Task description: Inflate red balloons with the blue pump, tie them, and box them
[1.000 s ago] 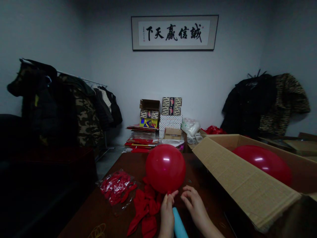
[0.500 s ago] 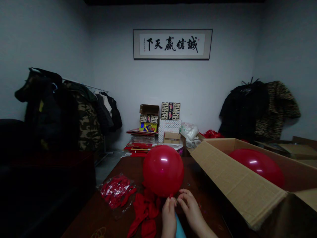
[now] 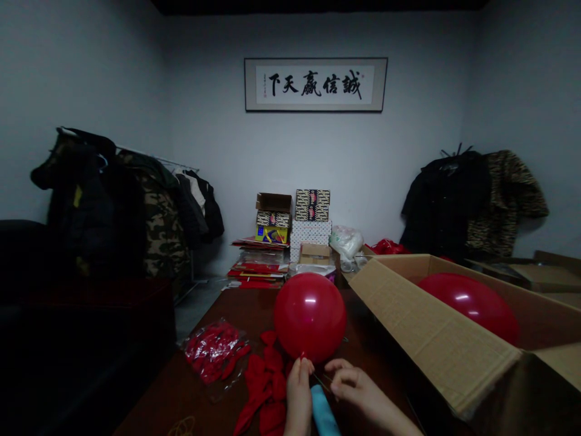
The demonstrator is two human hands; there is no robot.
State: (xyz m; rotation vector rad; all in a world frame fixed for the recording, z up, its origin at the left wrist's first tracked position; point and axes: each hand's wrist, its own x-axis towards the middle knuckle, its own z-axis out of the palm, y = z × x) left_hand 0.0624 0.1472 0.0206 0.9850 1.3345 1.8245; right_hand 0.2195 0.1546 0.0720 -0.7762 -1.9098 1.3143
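An inflated red balloon stands above the dark wooden table. My left hand pinches its neck from below, fingers closed. My right hand is just to the right, fingers pinched on a thin strand that runs towards the neck. A light blue pump tube lies between my wrists. Loose flat red balloons are piled left of my left hand.
A clear bag of red balloons lies at the table's left. An open cardboard box on the right holds another inflated red balloon. Stacked boxes and red papers sit at the far end. Coats hang on both sides.
The balloon has shifted slightly right and up. My right hand has pulled away from the neck to the right, drawing out a thin strand. The camera tilted up a little.
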